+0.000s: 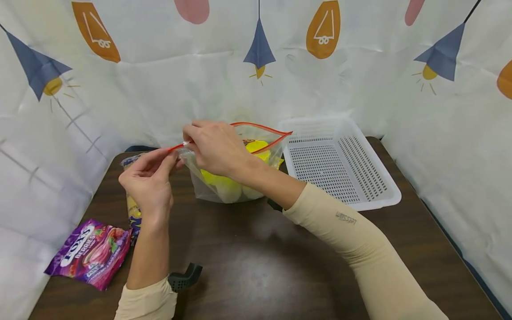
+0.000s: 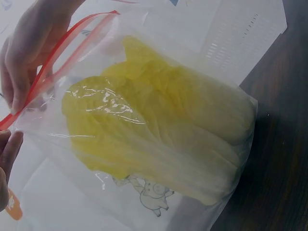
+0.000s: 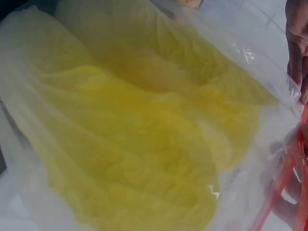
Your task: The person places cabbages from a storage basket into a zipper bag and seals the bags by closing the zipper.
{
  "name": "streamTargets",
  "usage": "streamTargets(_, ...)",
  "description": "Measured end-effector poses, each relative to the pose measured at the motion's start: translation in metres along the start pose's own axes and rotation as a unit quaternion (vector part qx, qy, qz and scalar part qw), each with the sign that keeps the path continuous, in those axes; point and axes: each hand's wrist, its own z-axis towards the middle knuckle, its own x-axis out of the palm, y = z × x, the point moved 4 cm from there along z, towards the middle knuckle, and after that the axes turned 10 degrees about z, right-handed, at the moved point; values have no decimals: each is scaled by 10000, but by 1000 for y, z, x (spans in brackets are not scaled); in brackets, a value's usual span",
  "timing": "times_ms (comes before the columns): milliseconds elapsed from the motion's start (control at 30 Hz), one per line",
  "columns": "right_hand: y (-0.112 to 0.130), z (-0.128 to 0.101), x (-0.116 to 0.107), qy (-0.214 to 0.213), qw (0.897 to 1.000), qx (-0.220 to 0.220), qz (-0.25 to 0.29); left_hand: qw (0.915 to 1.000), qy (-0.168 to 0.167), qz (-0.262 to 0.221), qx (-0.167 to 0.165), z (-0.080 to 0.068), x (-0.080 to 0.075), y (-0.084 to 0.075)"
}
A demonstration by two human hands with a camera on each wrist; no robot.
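A clear zip bag (image 1: 204, 189) with a red zip strip (image 1: 262, 127) stands on the dark table. Inside it are pale-stemmed, yellow-leaved napa cabbages (image 2: 159, 120). My left hand (image 1: 150, 180) pinches the bag's left top corner between thumb and fingers. Close beside it, my right hand (image 1: 218, 149) grips the red strip near a small white slider (image 1: 185, 143). Right of that hand, the two edges of the strip stand apart. In the right wrist view, the cabbage leaves (image 3: 134, 139) fill most of the picture behind the plastic.
A white perforated basket (image 1: 378, 178) stands at the back right. At the left lie a purple Fox's Berries candy bag (image 1: 90, 253) and a yellow-and-blue packet (image 1: 134, 213), partly behind my left forearm. A printed white curtain (image 1: 224, 89) surrounds the table.
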Motion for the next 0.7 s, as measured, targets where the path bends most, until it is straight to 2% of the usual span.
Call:
streamTargets(133, -7, -6, -6, 33, 9999, 109, -27, 10000, -38, -30, -11, 1, -1, 0)
streamTargets(333, -19, -23, -19, -42, 9993, 310, 208, 9999, -8, -105, 57, 2, -1, -1)
streamTargets(500, -35, -39, -29, -302, 9972, 464, 493, 9999, 0, -84, 109, 2, -1, -2)
streamTargets(700, -64, -62, -42, -706, 9915, 701, 841, 9999, -51, -85, -35, 1, -3, -2)
